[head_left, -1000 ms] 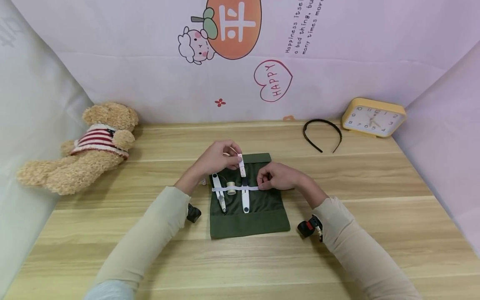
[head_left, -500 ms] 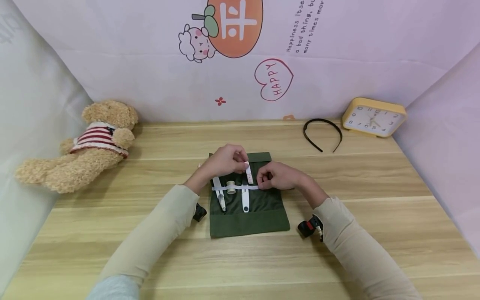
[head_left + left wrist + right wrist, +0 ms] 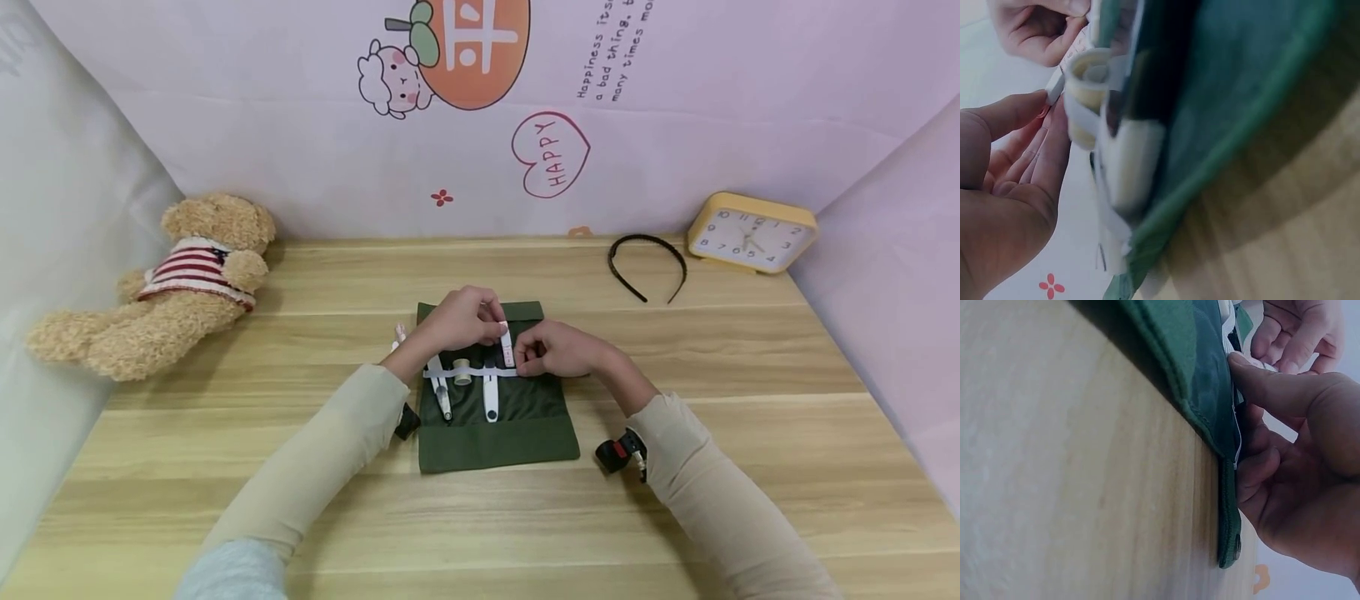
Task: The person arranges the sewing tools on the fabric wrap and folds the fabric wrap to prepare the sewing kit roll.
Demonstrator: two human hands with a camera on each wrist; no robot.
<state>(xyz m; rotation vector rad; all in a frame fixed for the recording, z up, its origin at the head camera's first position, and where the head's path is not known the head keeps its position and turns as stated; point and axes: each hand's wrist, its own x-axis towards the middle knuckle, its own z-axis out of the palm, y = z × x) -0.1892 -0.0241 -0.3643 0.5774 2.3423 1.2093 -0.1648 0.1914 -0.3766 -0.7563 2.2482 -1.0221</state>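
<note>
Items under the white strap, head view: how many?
3: left white tool, spool beside it, second white tool right of the spool. The strap runs out of sight at the right hand; more may be hidden.

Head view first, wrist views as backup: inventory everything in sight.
Table: one, light wood, below
Cloth: one, dark green, open on table
Strap: one, white, across the cloth
Spool: one, cream, under strap
Slim tool: one, white, under strap, left of spool
Dark-tipped tool: one, white and black, under strap, right of spool
Printed strip: one, white with red marks, over cloth
Unclear item: one, pinkish-white, partly hidden, left of cloth
Teddy bear: one, tan, striped top, left
Headband: one, black, back right
Clock: one, yellow, back right corner
Backdrop: one, white, printed, behind table
Side walls: two, white, left and right
Wrist cameras: two, black, at wrists
Sleeves: two, beige, both arms
Left hand: one, pinching the printed strip
Right hand: one, curled at strap's right end
</note>
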